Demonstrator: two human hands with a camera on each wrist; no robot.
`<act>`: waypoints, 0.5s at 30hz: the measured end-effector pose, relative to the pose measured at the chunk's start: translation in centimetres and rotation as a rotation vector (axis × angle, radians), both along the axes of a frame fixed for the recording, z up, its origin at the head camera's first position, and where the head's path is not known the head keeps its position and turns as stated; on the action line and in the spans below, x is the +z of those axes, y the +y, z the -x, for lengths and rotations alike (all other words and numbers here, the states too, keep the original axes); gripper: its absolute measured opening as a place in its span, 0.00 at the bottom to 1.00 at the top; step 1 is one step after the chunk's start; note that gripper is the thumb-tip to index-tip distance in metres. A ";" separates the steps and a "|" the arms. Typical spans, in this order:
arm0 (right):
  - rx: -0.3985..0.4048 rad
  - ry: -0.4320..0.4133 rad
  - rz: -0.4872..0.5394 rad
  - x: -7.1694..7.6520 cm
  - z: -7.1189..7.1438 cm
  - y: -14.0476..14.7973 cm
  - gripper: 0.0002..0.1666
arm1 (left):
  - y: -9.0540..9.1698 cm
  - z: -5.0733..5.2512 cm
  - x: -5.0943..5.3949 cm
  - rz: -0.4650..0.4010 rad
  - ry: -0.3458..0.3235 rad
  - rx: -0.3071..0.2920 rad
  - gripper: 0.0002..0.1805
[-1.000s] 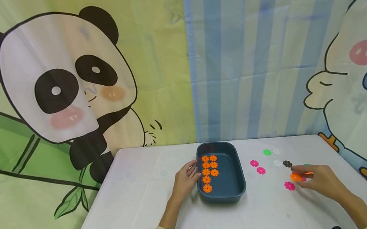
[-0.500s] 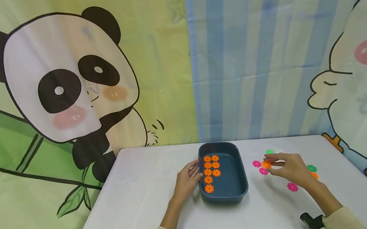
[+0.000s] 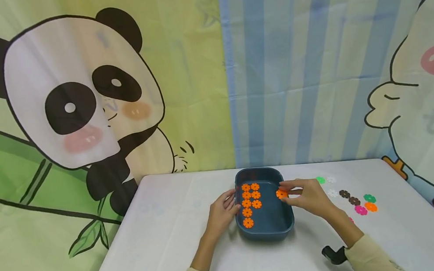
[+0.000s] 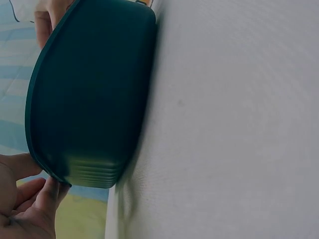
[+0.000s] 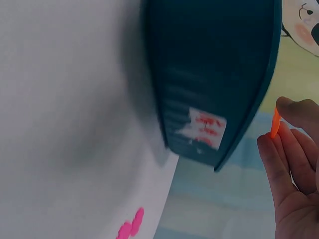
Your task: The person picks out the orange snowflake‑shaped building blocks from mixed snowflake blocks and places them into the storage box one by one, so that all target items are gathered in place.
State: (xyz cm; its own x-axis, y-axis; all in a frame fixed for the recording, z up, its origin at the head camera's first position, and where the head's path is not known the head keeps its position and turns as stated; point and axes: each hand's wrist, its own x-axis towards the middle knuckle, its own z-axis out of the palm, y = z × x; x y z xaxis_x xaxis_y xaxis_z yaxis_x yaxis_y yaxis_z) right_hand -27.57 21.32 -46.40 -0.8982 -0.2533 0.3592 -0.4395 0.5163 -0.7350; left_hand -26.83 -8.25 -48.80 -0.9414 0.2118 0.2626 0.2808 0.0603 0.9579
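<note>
My left hand (image 3: 221,214) grips the left rim of a dark blue rectangular bin (image 3: 272,224); in the left wrist view, the thumb and fingers (image 4: 47,194) pinch its edge. Inside, on the left part of the floor, orange flower-shaped discs (image 3: 247,212) lie in one longer and one shorter column. Above the bin's right rim, my right hand (image 3: 311,197) pinches another orange flower disc (image 3: 281,194) between thumb and fingertips. The right wrist view shows this disc (image 5: 275,123) edge-on, beside the bin's rim.
Right of the bin, loose flower discs lie on the white table (image 3: 163,229): green (image 3: 369,198), white (image 3: 332,193), brown (image 3: 344,194), orange (image 3: 371,206) and pink (image 3: 361,210). Two pink discs (image 5: 135,223) show in the right wrist view. A printed curtain (image 3: 267,81) hangs behind.
My right hand has carried the orange flower disc leftward from the loose discs to above the bin's right rim. My left hand has stayed on the left rim.
</note>
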 end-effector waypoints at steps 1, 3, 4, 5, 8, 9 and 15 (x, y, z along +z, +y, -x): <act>0.003 -0.013 0.001 0.0 0.1 -0.5 0.25 | 0.0 0.0 0.0 -0.004 -0.002 -0.002 0.27; 0.008 -0.042 0.008 -0.2 0.2 -1.3 0.24 | 0.0 0.0 0.0 -0.011 -0.004 -0.005 0.27; 0.012 -0.043 0.006 -0.3 0.2 -1.7 0.24 | 0.0 0.0 0.0 -0.013 -0.005 -0.006 0.27; 0.017 -0.046 0.009 -0.4 0.2 -2.1 0.24 | 0.0 0.0 0.0 -0.016 -0.008 -0.006 0.27; 0.043 -0.036 0.012 -0.8 0.3 -3.1 0.24 | 0.0 0.0 0.0 -0.012 -0.005 -0.002 0.27; 0.052 -0.021 0.003 -0.9 0.3 -3.4 0.24 | 0.0 0.0 0.0 -0.012 -0.003 -0.001 0.27; 0.098 0.055 -0.089 -2.4 0.4 -5.4 0.24 | -0.1 0.1 0.0 -0.004 -0.006 -0.005 0.27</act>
